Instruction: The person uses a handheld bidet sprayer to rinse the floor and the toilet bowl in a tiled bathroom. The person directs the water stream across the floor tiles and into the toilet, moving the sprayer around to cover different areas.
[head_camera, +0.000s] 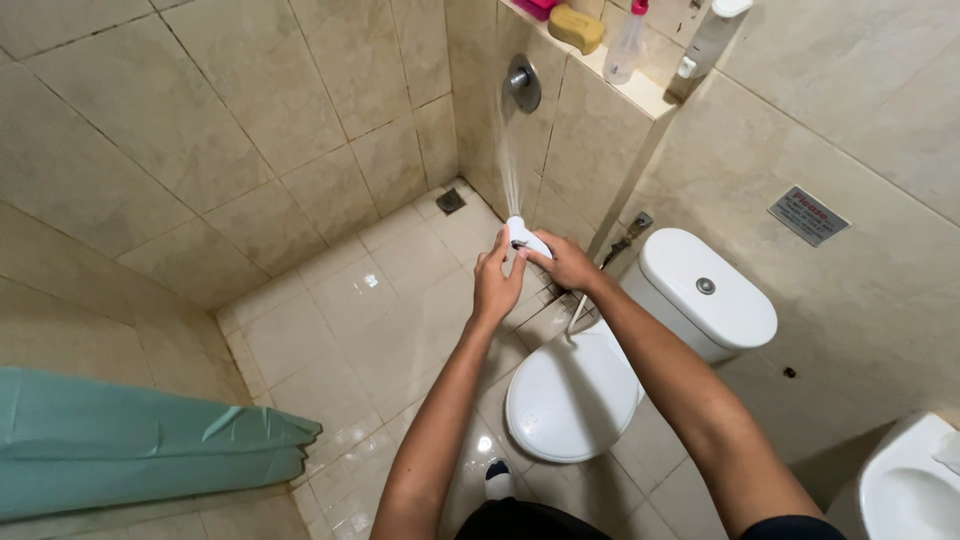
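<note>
item: white bidet sprayer (524, 236), clasped between fingers of left hand (494, 283) and right hand (566, 264), jetting water up toward the chrome wall valve (522, 83) beyond the fingertips. risk: wet grip may slip, swinging spray onto the closed toilet lid (570, 395) beneath the wrists.

place: small home bathroom, wet-room type
walls: beige tiles (260, 110) all round, same on floor
fixtures: white toilet (640, 350) with lid shut, tank with top flush button (706, 286); white basin (915, 490) at lower right
drain: floor drain (451, 201) in the corner
ledge: tiled shelf (640, 92) with yellow soap (576, 28), spray bottle (626, 45)
extra: teal curtain (140, 445) at left
</note>
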